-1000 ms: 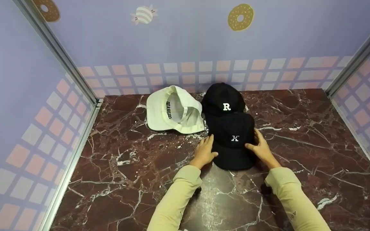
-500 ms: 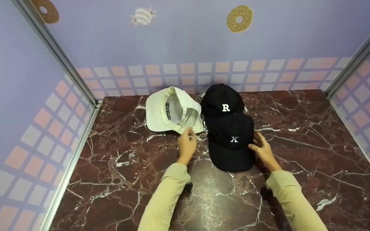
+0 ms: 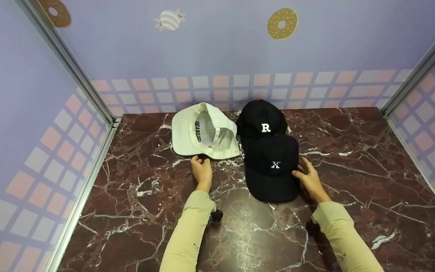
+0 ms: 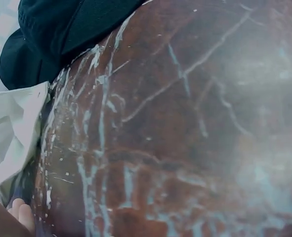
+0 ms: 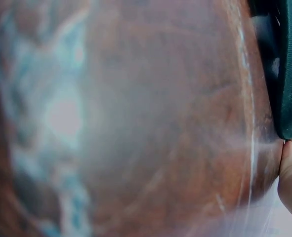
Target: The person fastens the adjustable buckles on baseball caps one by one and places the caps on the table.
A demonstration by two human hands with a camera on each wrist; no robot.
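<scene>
A white cap lies on its side with its inside and dark lettering showing. My left hand is at its near edge, fingertips touching or just under the rim; the left wrist view shows only the fingertips beside the white cap. To the right, a black cap with a white X sits upright, brim toward me. My right hand rests against its right side, thumb near the brim. Behind it is a black cap with a white R, its lower front covered by the X cap.
The caps lie on a dark red marble-patterned surface. A lilac back wall with pink and white squares stands right behind them. Side panels with metal rails bound the left and right.
My left hand has left the X cap's left side and moved left to the white cap's near edge. My right hand stays beside the X cap. The caps look unmoved.
</scene>
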